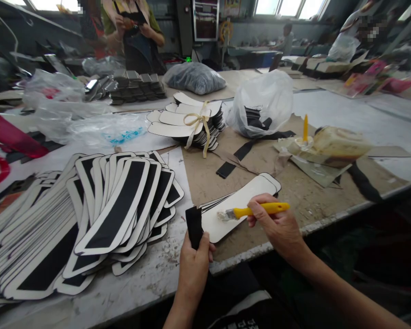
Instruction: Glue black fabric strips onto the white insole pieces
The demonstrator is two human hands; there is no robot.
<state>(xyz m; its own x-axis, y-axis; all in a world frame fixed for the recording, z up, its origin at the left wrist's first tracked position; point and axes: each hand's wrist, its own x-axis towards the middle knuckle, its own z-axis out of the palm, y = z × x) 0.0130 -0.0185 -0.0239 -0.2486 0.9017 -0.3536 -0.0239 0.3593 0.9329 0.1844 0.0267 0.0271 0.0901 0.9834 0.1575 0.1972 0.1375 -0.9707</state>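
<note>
At the near edge of the table (329, 219), just right of the big fan of finished pieces (116, 210), a person is brushing glue onto a white blank (239, 201) that is topping a short stack. The right hand (277, 224) is closing around the yellow handle of the brush (253, 211), fingers curled over it and thumb underneath, while the bristles are touching the blank near its middle. The left hand (193, 265) is pinching a black strip (194, 226) upright between thumb and fingers, just off the blank's near end. The blank is lying flat with its long axis running diagonally, its near end pointing toward the left hand and its far, rounded end pointing up and right toward the glue pot (339, 144); the brush is lying almost level, handle to the right. To my eye the coat is best laid down the centre along that long axis, in a band no wider than the strip, keeping clear of the white border that is showing around the black on the finished pieces. The strip should then be lining up with that same axis before it is pressed down. Beyond the blank, a tied bundle (192, 121) and a plastic bag (263, 103) are sitting farther back.
</note>
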